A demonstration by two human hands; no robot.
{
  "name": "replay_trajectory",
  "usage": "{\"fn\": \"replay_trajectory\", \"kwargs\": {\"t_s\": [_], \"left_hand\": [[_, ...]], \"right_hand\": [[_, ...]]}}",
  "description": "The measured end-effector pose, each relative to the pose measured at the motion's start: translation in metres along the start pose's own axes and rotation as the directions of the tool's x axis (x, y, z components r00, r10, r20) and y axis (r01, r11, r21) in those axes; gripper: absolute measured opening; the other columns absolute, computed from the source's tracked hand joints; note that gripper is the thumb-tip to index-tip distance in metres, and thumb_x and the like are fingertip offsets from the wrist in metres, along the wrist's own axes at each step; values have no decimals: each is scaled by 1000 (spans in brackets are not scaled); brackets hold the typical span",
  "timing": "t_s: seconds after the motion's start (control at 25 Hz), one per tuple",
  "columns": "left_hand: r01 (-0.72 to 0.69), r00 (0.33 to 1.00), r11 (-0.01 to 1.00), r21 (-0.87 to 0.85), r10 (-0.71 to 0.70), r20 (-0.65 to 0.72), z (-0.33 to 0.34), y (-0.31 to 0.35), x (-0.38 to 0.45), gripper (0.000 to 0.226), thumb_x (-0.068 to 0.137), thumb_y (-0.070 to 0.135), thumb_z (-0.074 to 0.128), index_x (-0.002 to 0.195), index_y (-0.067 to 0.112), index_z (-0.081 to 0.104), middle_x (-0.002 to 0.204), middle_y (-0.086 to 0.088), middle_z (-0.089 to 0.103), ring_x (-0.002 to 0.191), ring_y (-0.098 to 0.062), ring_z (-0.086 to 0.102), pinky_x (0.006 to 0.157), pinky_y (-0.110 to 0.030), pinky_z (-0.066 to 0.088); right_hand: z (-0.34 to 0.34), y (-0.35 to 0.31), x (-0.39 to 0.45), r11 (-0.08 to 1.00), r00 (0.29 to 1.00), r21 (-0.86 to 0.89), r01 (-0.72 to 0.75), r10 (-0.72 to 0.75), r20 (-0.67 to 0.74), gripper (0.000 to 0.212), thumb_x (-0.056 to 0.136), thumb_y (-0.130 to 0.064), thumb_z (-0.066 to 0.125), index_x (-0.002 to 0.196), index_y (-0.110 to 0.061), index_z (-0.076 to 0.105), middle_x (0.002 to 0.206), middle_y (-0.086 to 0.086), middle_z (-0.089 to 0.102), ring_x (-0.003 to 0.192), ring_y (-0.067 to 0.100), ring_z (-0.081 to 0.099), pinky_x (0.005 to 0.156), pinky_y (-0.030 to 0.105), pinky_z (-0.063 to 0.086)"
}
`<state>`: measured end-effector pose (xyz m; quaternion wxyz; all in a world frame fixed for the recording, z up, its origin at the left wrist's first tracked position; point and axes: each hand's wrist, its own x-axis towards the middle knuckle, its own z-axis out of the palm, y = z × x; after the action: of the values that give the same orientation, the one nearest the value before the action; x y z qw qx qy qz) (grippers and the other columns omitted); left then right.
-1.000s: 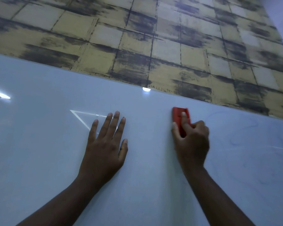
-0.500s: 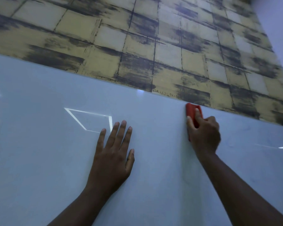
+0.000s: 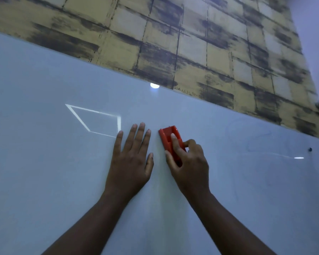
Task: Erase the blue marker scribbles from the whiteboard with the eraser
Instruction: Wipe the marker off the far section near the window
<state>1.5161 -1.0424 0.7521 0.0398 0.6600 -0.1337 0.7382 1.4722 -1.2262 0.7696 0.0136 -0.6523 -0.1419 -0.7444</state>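
Eraser (image 3: 170, 142) on whiteboard (image 3: 44, 172), held in right hand (image 3: 189, 166); left hand (image 3: 130, 161) flat beside it.

Head view: red eraser lies pressed against the board surface just right of the left hand, near the board's middle and a little below its upper edge. Right hand's fingers (image 3: 174, 142) are curled round the eraser, thumb on its left side, index finger along its top. Left hand rests palm-down, fingers straight and slightly spread, holding nothing. Faint blue scribbles (image 3: 252, 137) remain to the right of the eraser, well apart from it. Bright four-sided reflection (image 3: 95, 119) sits left of the left hand. Tiled wall (image 3: 191, 43) runs above the board.
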Motion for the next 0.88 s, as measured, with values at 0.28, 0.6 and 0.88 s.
{"fn": "replay_trajectory", "kwargs": {"t_s": [0.28, 0.6, 0.88], "left_hand": [[-11, 1000, 1000, 9, 11, -11, -3, 1, -15, 68, 106, 38, 40, 167, 10, 27, 177, -11, 17, 164, -28, 14, 130, -59, 17], [12, 1000, 999, 37, -12, -3, -10, 12, -35, 71, 104, 44, 41, 168, 13, 27, 177, -11, 15, 164, -30, 15, 129, -61, 18], [86, 996, 995, 45, -87, 16, -12, 30, -62, 76, 104, 48, 41, 169, 15, 22, 178, -10, 11, 165, -29, 11, 130, -62, 16]], "right_hand": [[-6, 40, -10, 996, 996, 29, 79, -78, -30, 53, 92, -44, 73, 141, -25, 64, 93, 1, 57, 77, 16, 55, 59, 32, 53], [-32, 157, -52, 963, 959, 60, -262, 267, -99, 51, 90, -38, 78, 138, -26, 67, 84, -2, 46, 68, 15, 48, 57, 29, 42], [-13, 72, -90, 975, 989, 196, -101, 120, -90, 53, 90, -42, 69, 139, -22, 67, 89, 4, 53, 72, 22, 56, 59, 33, 51]]}}
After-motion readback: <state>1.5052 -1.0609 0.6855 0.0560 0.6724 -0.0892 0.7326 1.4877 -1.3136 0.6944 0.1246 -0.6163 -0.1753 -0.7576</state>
